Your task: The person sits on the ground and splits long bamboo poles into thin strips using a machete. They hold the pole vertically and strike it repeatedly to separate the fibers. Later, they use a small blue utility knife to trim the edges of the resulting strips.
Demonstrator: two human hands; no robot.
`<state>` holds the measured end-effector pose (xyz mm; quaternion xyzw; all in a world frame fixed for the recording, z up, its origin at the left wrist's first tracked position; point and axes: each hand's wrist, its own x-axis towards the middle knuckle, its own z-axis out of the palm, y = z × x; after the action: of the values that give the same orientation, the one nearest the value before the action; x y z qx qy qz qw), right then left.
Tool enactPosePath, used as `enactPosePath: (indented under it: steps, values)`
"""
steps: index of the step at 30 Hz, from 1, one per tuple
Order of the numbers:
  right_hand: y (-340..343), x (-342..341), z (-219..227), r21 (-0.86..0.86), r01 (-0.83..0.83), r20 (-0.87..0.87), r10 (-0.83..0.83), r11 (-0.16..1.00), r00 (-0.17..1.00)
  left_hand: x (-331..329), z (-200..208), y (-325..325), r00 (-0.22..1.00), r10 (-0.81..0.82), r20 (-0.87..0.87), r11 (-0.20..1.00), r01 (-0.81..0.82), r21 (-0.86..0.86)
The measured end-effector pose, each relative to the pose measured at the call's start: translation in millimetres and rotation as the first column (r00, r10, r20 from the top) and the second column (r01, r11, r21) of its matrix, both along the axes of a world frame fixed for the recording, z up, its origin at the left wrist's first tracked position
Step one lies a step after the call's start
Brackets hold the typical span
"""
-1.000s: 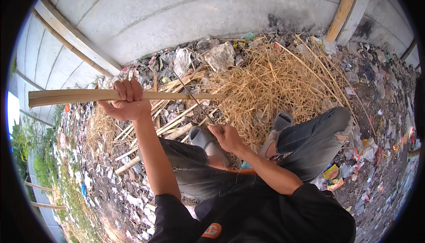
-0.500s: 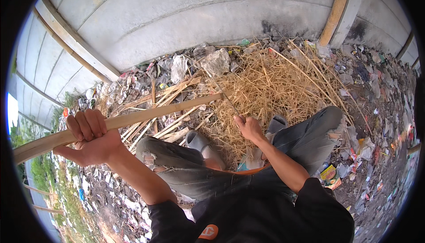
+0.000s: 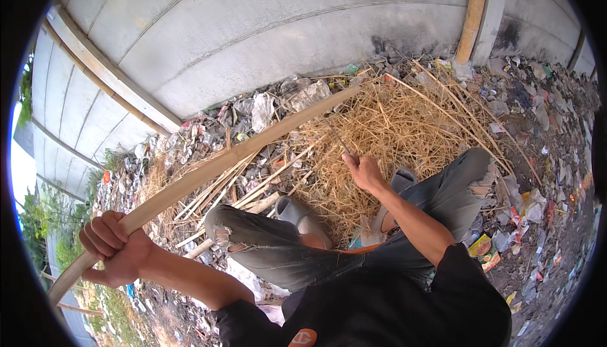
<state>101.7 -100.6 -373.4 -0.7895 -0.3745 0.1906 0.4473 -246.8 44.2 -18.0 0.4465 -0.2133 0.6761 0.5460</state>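
My left hand (image 3: 117, 249) is wrapped round a long, pale split-bamboo strip (image 3: 237, 152) near its lower left end. The strip slants up and away to the right, its far end over the shavings close to the wall. In my right hand (image 3: 368, 175) is a knife (image 3: 340, 140), gripped by its handle with the thin, dark blade pointing up and left. The blade lies just below the strip, and I cannot tell whether they touch. A heap of straw-coloured shavings (image 3: 392, 116) spreads beneath and beyond my right hand.
Several cut bamboo strips (image 3: 218, 186) lie left of my knees. Longer thin strips (image 3: 452, 110) rest on the heap's right side. A grey panel wall (image 3: 303, 37) with a bamboo post (image 3: 474, 15) stands behind. Scattered litter (image 3: 537, 132) covers the ground. My grey shoes (image 3: 303, 214) are in front.
The strip has swung to a steeper slant, its far end now higher and farther right. My left hand has dropped lower. My right hand has shifted slightly right with the knife.
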Motion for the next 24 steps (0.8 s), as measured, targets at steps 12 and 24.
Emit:
enactPosePath:
  steps: [12,24]
  values:
    - [-15,-83,56,-0.049,-0.183,-0.1,0.177,0.982,0.979,12,-26,36,0.987,0.118,0.11,0.987,-0.104,-0.126]
    - [-59,40,48,-0.202,0.244,0.006,-0.248,0.948,0.969,-48,-74,44,0.915,0.377,0.143,0.847,-0.278,-0.453]
